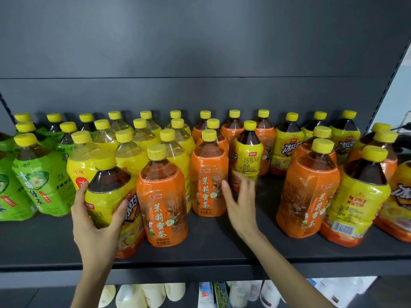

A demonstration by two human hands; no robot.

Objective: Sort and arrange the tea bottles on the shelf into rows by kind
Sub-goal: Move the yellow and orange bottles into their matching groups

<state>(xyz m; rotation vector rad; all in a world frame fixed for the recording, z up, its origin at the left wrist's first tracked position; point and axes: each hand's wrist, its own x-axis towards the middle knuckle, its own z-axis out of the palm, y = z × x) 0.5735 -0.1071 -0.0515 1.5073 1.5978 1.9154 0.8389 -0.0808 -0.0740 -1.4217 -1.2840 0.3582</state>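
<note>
Head view, looking slightly down onto a dark shelf (200, 247) crowded with yellow-capped tea bottles. Green-label bottles (40, 181) stand at the far left, pale yellow ones (133, 150) next to them, and orange and yellow labels are mixed through the middle and right.

At the front, left of centre, the left hand (95, 218) is wrapped around a yellow-label bottle (111, 194) of dark tea, thumb on the near face and fingers round the far side. Its long axis runs nearly upright, the cap leaning a little up and to the left, the base down by the shelf's front lip. I cannot tell whether it is lifted or resting. It touches an orange bottle (162, 196) on its right.

The right hand (240, 203) is spread wide and holds nothing. It is blurred, just beside a second orange bottle (209, 174); contact is unclear.

The risk, as I judge it, is that the held bottle sits close to the edge, so a slack grip could drop it off the front. Swinging it could also nudge the orange neighbour over, and the right hand's sweep could topple the tightly packed bottles behind.
</note>
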